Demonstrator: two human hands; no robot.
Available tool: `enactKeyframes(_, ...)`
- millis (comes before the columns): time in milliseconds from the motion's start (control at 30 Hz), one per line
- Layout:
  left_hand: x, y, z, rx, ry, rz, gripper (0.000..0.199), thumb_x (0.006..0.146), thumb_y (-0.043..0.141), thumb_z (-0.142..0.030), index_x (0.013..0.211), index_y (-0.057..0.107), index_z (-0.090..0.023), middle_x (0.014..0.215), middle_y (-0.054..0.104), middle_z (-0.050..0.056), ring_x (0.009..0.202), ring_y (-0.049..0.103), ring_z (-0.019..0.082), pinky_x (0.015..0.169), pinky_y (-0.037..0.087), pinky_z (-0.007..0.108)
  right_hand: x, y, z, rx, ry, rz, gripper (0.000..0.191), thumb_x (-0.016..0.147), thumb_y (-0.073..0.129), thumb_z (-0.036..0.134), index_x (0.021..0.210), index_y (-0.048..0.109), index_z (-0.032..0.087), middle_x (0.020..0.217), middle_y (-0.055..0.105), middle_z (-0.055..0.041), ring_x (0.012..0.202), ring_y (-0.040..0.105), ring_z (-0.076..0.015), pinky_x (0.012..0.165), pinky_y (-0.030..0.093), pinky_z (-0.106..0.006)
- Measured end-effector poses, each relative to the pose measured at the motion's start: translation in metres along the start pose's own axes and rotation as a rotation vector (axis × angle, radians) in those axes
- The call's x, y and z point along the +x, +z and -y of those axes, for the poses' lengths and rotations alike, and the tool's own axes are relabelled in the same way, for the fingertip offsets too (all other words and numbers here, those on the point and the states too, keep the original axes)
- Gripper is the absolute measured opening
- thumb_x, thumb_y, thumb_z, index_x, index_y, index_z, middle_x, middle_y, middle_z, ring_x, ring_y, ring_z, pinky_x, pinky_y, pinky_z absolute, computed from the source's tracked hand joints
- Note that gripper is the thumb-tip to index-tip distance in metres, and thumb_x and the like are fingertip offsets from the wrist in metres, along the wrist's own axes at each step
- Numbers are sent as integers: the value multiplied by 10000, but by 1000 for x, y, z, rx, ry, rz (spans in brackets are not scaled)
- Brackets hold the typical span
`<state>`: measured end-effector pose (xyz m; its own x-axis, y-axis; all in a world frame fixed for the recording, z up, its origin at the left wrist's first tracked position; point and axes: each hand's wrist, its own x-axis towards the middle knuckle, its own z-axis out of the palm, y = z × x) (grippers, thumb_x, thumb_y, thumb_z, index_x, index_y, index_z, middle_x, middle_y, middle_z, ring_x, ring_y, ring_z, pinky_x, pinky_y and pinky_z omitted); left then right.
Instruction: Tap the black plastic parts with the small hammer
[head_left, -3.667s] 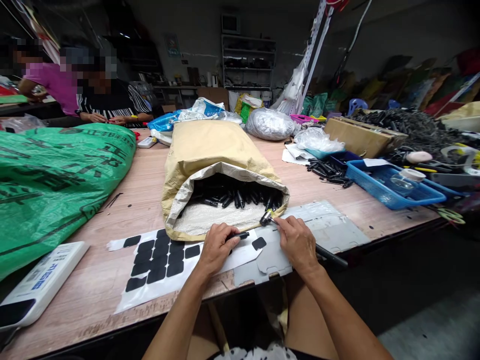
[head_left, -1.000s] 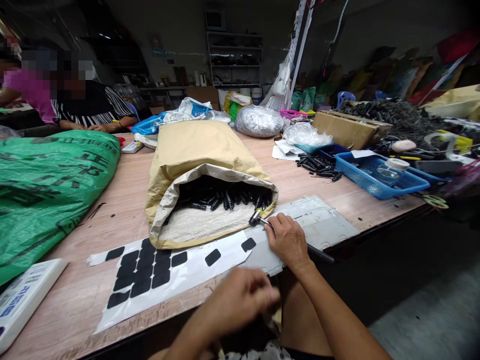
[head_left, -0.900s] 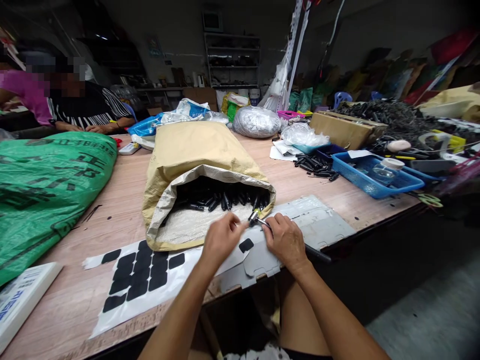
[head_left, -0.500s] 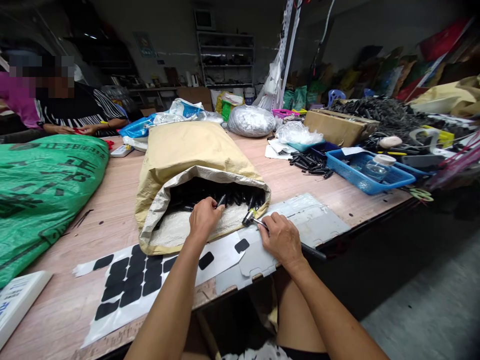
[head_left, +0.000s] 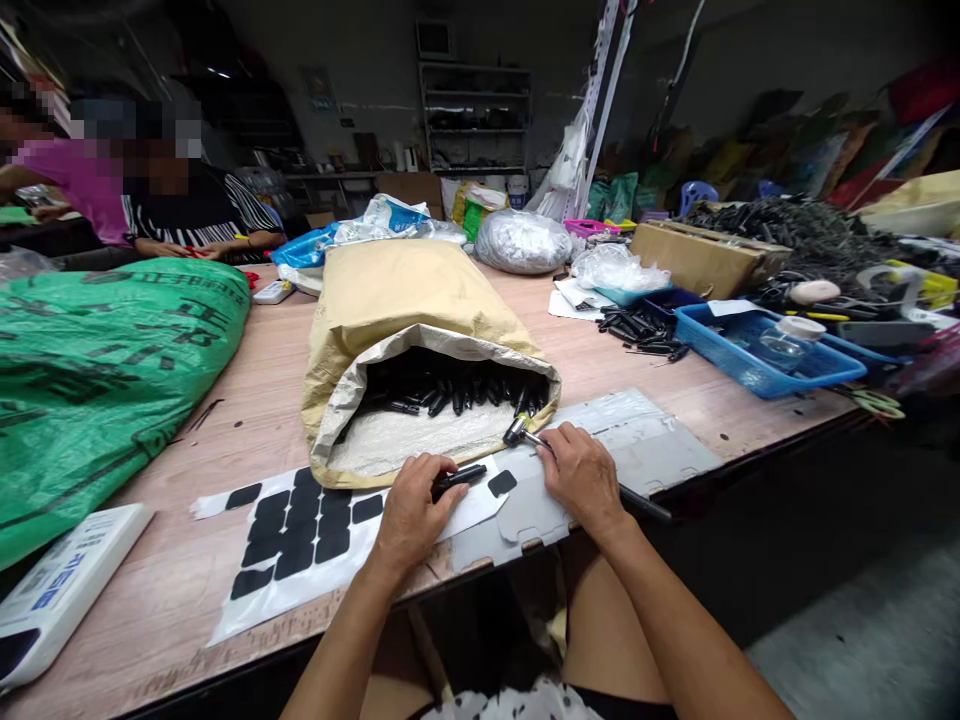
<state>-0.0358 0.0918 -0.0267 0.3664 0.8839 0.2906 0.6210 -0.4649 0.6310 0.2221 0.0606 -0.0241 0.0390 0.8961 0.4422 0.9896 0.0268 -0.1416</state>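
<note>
My left hand (head_left: 411, 508) is closed around a short black tubular piece (head_left: 465, 477), held just in front of the bag's mouth over the white sheet. My right hand (head_left: 583, 475) grips a small hammer (head_left: 516, 432) with a metal head, a thin shaft and a black handle that sticks out past the wrist. The hammer's head is beside the lower right rim of the open tan bag (head_left: 431, 285). Inside that bag lie several black tubular pieces (head_left: 457, 395). Black rounded-square stickers (head_left: 301, 520) sit on the white backing sheet (head_left: 232, 610) at front left.
A green sack (head_left: 127, 330) and a white box-like device (head_left: 71, 590) occupy the left. Blue basket (head_left: 757, 375), loose black pieces (head_left: 645, 330) and a cardboard box (head_left: 697, 255) are at right. Grey sheet (head_left: 637, 440) lies along the table's front edge. Co-workers (head_left: 199, 215) sit across.
My left hand has come out of the bag's mouth toward me with a black tubular piece. My right hand keeps hold of the hammer. The whole view has shifted slightly.
</note>
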Motion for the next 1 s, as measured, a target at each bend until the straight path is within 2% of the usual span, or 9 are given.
enactKeyframes(100, 1, -1, 2, 8, 23, 24, 115, 885, 697, -280, 985, 672, -230, 904, 648, 26, 911, 545, 240, 824, 432, 375, -1, -5, 2, 87, 14, -15, 148, 982, 527, 246, 1024, 661, 198, 944, 644, -51, 887, 593, -205, 749, 380, -318)
enactKeyframes(233, 1, -2, 2, -5, 16, 18, 111, 870, 705, -266, 973, 679, -231, 881, 640, 19, 890, 545, 233, 814, 429, 367, -7, -17, 13, 348, 53, -76, 242, 1030, 451, 300, 1167, 635, 222, 1036, 656, -49, 925, 629, -187, 761, 435, -287)
enactKeyframes(400, 1, -2, 1, -34, -19, -12, 123, 823, 711, -228, 942, 678, -229, 865, 633, 13, 893, 555, 230, 804, 433, 356, -16, -24, 36, 570, -25, -18, 273, 1030, 437, 296, 1199, 642, 229, 1017, 668, -49, 938, 646, -184, 842, 488, -291)
enactKeyframes(567, 1, -1, -1, -17, -67, -19, 137, 787, 716, -225, 920, 687, -231, 860, 645, 10, 889, 565, 231, 805, 433, 357, -20, -21, 52, 608, -36, 22, 310, 1030, 425, 278, 1256, 631, 227, 1057, 676, -63, 953, 657, -190, 883, 508, -309)
enactKeyframes(767, 2, 0, -2, -13, -57, -24, 129, 816, 736, -292, 911, 680, -226, 859, 649, 14, 867, 559, 227, 792, 428, 362, -23, -17, 57, 601, -62, 29, 333, 1025, 419, 249, 1295, 613, 228, 1081, 689, -74, 983, 666, -201, 903, 523, -324)
enactKeyframes(1000, 0, 1, 1, -53, -53, -34, 122, 810, 748, -249, 910, 679, -230, 874, 655, 14, 888, 559, 224, 814, 438, 363, -25, -22, 62, 574, -87, 44, 361, 1003, 438, 204, 1319, 607, 249, 1054, 682, -56, 929, 671, -182, 840, 534, -293)
